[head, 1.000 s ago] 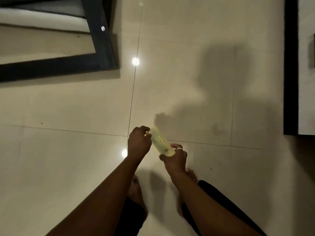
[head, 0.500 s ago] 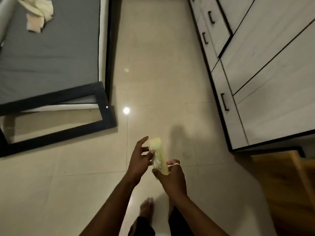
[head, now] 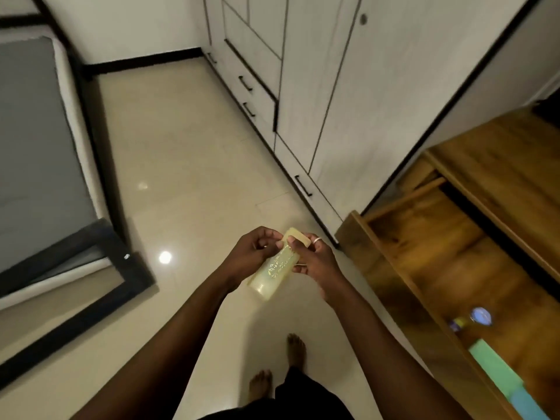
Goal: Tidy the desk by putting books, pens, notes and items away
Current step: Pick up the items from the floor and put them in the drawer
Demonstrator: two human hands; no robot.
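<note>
Yellowish translucent plastic bottle [head: 274,268] between curled fingers [head: 266,234] of left hand [head: 251,253] and right hand [head: 318,262].

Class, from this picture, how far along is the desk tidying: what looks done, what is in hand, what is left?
Done: nothing visibly put away. In hand: left hand and right hand both hold a pale yellow bottle above the floor, beside the wooden desk. Left: a green pad, a blue pad and a small round item lie on the desk, so much seems to remain.
</note>
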